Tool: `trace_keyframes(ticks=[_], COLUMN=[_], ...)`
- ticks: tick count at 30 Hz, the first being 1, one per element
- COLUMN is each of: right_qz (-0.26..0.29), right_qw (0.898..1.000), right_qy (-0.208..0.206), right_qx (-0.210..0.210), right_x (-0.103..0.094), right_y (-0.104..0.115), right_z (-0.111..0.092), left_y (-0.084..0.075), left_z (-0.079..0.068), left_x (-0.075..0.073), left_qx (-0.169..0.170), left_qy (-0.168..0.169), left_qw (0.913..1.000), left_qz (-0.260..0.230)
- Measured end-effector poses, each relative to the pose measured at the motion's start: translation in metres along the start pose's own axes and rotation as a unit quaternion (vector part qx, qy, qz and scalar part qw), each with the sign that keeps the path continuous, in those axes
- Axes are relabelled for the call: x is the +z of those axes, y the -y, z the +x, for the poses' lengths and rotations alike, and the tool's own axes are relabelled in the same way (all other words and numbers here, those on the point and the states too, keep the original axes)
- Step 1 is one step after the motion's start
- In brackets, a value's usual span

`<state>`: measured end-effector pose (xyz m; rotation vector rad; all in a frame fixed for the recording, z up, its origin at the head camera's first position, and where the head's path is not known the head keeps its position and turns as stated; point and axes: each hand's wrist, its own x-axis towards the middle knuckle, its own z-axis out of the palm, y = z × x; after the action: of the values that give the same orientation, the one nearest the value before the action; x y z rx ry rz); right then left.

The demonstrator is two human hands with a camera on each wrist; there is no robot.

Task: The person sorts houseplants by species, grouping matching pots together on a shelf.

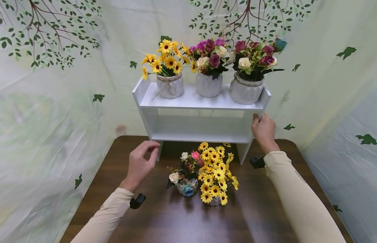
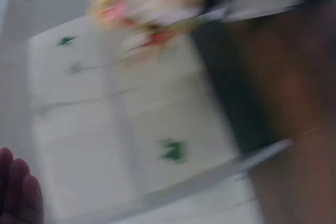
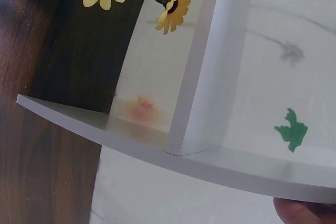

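A white two-tier shelf (image 1: 200, 128) stands at the back of the table. My right hand (image 1: 264, 130) grips its right side panel, below the upper board. In the right wrist view a fingertip (image 3: 296, 211) touches the outer face of that panel. My left hand (image 1: 141, 163) hovers by the shelf's left leg, fingers loosely bent and holding nothing. The left wrist view is blurred and shows a few fingers (image 2: 21, 187) apart from the shelf. In front of the shelf sit a pot of mixed roses (image 1: 186, 185) and a pot of yellow daisies (image 1: 217, 175).
On the top board stand a pot of yellow flowers (image 1: 170, 86), a pot of purple and cream roses (image 1: 209, 84) and another rose pot (image 1: 246, 89). Brown table (image 1: 164, 222) lies underneath. Leaf-printed fabric (image 1: 54, 101) hangs behind and at both sides.
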<state>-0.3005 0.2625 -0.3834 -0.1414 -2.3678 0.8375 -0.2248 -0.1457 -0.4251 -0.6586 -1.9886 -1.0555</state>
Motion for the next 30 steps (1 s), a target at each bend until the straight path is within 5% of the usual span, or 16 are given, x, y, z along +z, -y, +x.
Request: trace_keyframes(ticks=[5,9,12,15,20,30], right_qz=[0.000,-0.003,-0.007,-0.007,-0.008,-0.010], right_qw=[1.000,1.000,1.000,1.000,1.000,1.000], right_qy=[0.008,0.012,0.012,0.011,0.009,0.013], right_qx=[0.001,0.003,-0.001,-0.001,0.007,0.004], right_x=[0.002,0.003,0.002,0.001,0.001,0.000], right_y=[0.000,-0.001,-0.001,-0.001,0.000,-0.001], right_z=[0.000,-0.001,-0.001,-0.001,-0.001,0.001], left_y=[0.015,0.020,0.021,0.020,0.017,0.011], left_z=[-0.061,-0.095,-0.112,-0.123,-0.140,-0.154], left_x=[0.002,0.010,0.018,0.028,0.045,0.075], left_qx=[-0.117,-0.240,-0.299,-0.316,-0.305,-0.326], left_qy=[0.060,0.122,0.170,0.209,0.246,0.266], left_qw=[0.9911,0.9628,0.9387,0.9255,0.9197,0.9069], left_qz=[0.025,0.026,0.017,0.014,0.017,-0.006])
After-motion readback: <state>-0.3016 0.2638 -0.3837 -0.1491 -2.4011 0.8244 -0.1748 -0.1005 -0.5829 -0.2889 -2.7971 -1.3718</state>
